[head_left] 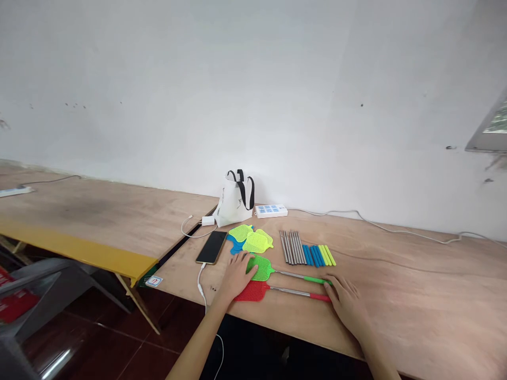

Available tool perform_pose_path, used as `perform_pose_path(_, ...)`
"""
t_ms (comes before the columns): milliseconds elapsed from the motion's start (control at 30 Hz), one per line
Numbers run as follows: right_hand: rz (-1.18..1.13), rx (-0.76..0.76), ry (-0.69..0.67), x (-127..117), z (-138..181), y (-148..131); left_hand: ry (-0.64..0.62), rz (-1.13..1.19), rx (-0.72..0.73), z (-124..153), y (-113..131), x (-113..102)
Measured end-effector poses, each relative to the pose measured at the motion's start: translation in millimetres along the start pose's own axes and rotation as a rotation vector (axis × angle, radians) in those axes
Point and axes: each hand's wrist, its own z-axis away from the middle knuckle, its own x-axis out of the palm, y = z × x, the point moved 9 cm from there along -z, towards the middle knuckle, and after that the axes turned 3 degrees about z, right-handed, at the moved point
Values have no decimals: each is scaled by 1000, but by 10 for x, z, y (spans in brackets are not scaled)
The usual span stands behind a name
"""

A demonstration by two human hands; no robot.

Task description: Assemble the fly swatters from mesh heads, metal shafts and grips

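Two fly swatters lie side by side near the table's front edge, a green fly swatter (260, 268) behind a red fly swatter (253, 291). Both have metal shafts and coloured grips pointing right. My left hand (237, 275) rests flat over the left part of the two mesh heads, fingers stretched out and thumb apart. At the other end, my right hand (347, 298) lies open beside the grips, its thumb by the tip of the green one. Behind are loose yellow swatter heads (257, 241) over blue swatter heads (235, 246), a row of metal rods (293, 248), blue grips (312, 256) and yellow grips (327, 255).
A phone (212, 247) on a white cable lies left of the swatter heads. Behind it stand a white bag (233, 203) with black handles, a charger (208, 220) and a power strip (271, 210) against the wall. A second table (119, 211) adjoins on the left.
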Motion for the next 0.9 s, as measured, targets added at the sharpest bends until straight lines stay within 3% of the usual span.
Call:
perform_pose_path(500, 8, 5, 6, -14, -4, -5, -14, -12, -3, -1, 24, -13)
perform_pose_path(900, -167, 1, -29, -50, -32, -62, 9, 112, 16, -8, 12, -13)
